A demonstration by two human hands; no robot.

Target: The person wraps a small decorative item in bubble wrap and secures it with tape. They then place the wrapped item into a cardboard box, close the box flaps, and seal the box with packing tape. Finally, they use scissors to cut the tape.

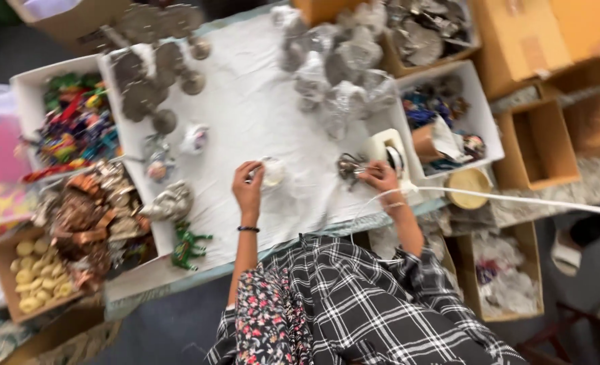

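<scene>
Left hand (pixel 248 188): curled closed on a small white piece (pixel 271 172), pinning it to the cloth (pixel 246 101) near the cloth's front edge.
Right hand (pixel 383 177): pinched closed on a small metal ornament (pixel 349 165), right of the white piece and just in front of the tape roll (pixel 389 150); the blur hides the exact finger hold.
Cord (pixel 516 199): a white line that runs from beside the right wrist out past the cloth's right edge.
Doing it well: judging from the two holds, keep the white piece flat and steady, and bring the ornament over low, clear of the cord.
Left of the cloth: a white box of coloured trinkets (pixel 77 125); below it, a heap of copper-toned pieces (pixel 87 216) and a tray of yellow discs (pixel 36 274).
Far side of the cloth: grey discs (pixel 148 67) and silver wrapped bundles (pixel 340 64).
Right of the cloth: a white box (pixel 481 128) of mixed bits, then empty cardboard boxes (pixel 540 145).
</scene>
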